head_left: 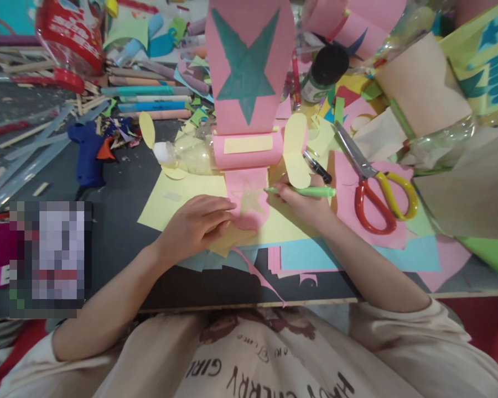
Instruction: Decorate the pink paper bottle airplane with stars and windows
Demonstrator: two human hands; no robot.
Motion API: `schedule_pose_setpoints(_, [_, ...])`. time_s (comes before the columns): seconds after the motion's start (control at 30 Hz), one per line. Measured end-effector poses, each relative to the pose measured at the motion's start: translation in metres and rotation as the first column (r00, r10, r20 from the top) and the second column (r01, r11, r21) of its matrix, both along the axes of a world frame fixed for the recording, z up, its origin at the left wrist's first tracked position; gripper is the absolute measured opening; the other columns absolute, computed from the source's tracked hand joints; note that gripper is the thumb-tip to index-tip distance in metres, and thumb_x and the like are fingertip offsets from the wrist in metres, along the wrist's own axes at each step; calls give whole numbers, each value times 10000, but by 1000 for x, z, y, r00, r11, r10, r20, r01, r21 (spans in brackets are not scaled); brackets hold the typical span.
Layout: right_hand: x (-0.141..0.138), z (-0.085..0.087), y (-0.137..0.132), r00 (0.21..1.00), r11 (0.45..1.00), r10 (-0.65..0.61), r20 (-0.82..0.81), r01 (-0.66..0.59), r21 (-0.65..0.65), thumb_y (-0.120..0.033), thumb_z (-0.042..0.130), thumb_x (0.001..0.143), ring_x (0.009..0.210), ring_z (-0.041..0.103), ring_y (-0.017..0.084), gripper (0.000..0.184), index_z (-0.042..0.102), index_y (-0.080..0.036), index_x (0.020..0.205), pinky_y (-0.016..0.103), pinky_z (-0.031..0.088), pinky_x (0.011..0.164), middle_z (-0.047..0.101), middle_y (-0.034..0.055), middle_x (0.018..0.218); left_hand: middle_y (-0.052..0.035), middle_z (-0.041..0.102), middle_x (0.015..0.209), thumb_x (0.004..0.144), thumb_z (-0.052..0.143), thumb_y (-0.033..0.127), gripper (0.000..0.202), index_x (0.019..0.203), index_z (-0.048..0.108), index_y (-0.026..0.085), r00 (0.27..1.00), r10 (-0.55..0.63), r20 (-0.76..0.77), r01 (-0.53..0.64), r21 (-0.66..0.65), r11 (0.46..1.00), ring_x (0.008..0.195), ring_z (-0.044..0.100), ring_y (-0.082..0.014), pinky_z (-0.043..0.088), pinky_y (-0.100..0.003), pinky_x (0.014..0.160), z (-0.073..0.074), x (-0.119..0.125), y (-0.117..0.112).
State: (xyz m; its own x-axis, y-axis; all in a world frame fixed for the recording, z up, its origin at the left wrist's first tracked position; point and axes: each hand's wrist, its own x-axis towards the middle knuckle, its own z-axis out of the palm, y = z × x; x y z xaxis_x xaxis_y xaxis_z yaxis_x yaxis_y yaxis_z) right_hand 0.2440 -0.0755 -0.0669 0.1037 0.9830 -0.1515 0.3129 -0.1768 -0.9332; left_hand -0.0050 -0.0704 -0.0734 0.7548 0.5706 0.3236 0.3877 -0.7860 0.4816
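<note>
Yellow sheets (178, 199) on the dark counter (116, 226) carry a pink strip (251, 204). The left hand (199, 224) presses flat on it, fingers open, gripping nothing; the right hand (305, 205) has its fingers closed round a green pen (311, 192), tip at the strip's edge, scissors (365, 171) just beside

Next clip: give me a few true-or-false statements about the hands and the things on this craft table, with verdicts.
1. The right hand holds a green pen. True.
2. The left hand holds the scissors. False: it presses flat on a pink paper strip; the scissors lie untouched to the right.
3. The star on the tall pink sheet is yellow. False: it is teal.
4. A blue glue gun lies left of the bottle. True.
5. The bottle stands upright. False: it lies on its side.
</note>
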Motion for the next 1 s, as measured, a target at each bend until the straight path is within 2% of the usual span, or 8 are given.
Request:
schedule_pose_setpoints(0.23, [1, 0, 0, 997, 1000, -16, 72, 16, 7, -222, 603, 737, 568, 474, 131, 272, 408, -238, 547, 293, 406, 537, 488, -30, 546, -92, 776, 1138, 1040, 468, 225, 232, 1046, 698, 194, 1000, 11, -21, -12, -62, 998, 1084, 731, -218, 576, -374, 920, -2, -2, 0])
schedule_pose_setpoints(0.43, [4, 1, 3, 973, 990, 141, -183, -142, 10, -280, 625, 716, 566, 583, 155, 153, 571, -232, 582, 310, 488, 561, 605, -14, 566, -91, 774, 1136, 1034, 479, 217, 217, 1030, 695, 194, 1000, 6, -23, -7, -36, 999, 1077, 735, -211, 581, -361, 913, -1, -2, -1])
schedule_pose_setpoints(0.63, [2, -3, 5, 930, 965, 260, -261, -261, 32, -302, 641, 784, 640, 621, 163, 157, 599, -235, 648, 328, 525, 642, 649, 3, 634, -99, 768, 1140, 1023, 500, 206, 199, 1049, 697, 187, 1000, -2, -20, 1, -44, 999, 1093, 721, -218, 577, -375, 931, -1, -2, -1])
schedule_pose_setpoints(0.77, [-7, -1, 8, 928, 959, 283, -242, -278, 53, -271, 641, 799, 639, 568, 139, 73, 587, -240, 760, 297, 473, 621, 587, -29, 659, -102, 765, 1150, 1004, 511, 197, 195, 1026, 704, 187, 1000, -5, -28, 3, -48, 999, 1121, 711, -230, 565, -406, 975, -1, -1, -2])
schedule_pose_setpoints(0.87, [-11, -2, 11, 922, 960, 280, -267, -267, 83, -302, 663, 813, 711, 601, 142, 104, 595, -237, 856, 302, 486, 661, 628, -17, 764, -98, 768, 1139, 1007, 518, 196, 180, 1002, 698, 184, 1000, -1, -7, 1, -18, 1000, 1116, 717, -227, 570, -409, 983, -2, 1, -2])
schedule_pose_setpoints(1.0, [-12, -9, 13, 937, 972, 234, -259, -220, 82, -320, 677, 828, 723, 630, 143, 134, 579, -231, 823, 309, 502, 682, 642, -17, 755, -105, 773, 1106, 1011, 532, 184, 155, 1017, 685, 158, 999, 0, 35, -1, 47, 999, 1121, 723, -234, 587, -400, 976, -3, 1, -3])
